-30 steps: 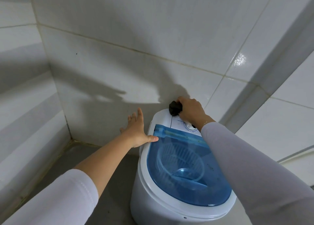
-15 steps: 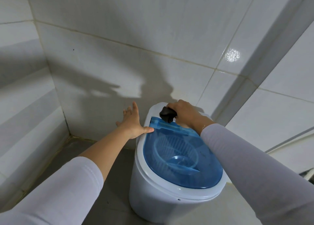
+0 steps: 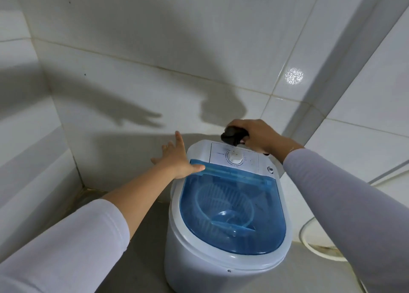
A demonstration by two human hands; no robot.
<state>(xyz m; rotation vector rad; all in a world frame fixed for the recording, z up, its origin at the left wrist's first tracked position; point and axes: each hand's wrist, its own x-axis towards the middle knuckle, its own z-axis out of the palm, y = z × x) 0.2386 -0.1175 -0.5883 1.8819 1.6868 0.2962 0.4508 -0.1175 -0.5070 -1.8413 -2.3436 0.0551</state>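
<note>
A small white washing machine [image 3: 199,257] with a see-through blue lid [image 3: 232,211] stands on the grey floor in a tiled corner. Its white control panel carries a round dial [image 3: 235,156]. My left hand [image 3: 177,157] is spread with straight fingers at the machine's left rear edge, thumb lying on the lid's hinge bar. My right hand [image 3: 256,135] grips a black plug-like object [image 3: 232,135] just above the back of the panel.
White tiled walls [image 3: 155,49] close in behind and to the left and right. A white hose or cord [image 3: 309,244] curves on the floor to the machine's right. Grey floor [image 3: 141,237] shows on the left.
My right hand with the black object has lifted off the control panel, uncovering the dial. My left hand stays at the left rear edge. The view has drawn back a little.
</note>
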